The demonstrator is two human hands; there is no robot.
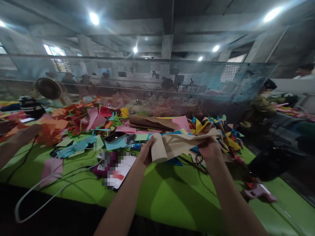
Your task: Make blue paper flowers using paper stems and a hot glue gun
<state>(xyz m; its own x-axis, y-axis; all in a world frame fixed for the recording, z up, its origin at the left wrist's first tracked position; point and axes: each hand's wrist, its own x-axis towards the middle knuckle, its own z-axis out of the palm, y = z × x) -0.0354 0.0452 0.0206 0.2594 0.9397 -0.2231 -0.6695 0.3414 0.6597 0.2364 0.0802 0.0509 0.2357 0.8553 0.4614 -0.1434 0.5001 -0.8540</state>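
i see bare green bench (172,203) at lower center; beyond it, heaped paper scraps (93,116) and the perforated screen (147,73) block passage, phone (121,172) and cables (62,190) lower left.

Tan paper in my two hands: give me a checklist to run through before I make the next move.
1. Left hand has the rolled end of the tan paper: ok.
2. Right hand has the other end: ok.
3. Paper flat along its length: not ok, its left end curls into a roll.
4. Phone with the lit screen out from under the paper: ok, it lies on the green tabletop, left of the roll.
5. Other person's hand away from the paper: ok, it is at far left, beside orange pieces.
6. Pink tool switched off: cannot tell.
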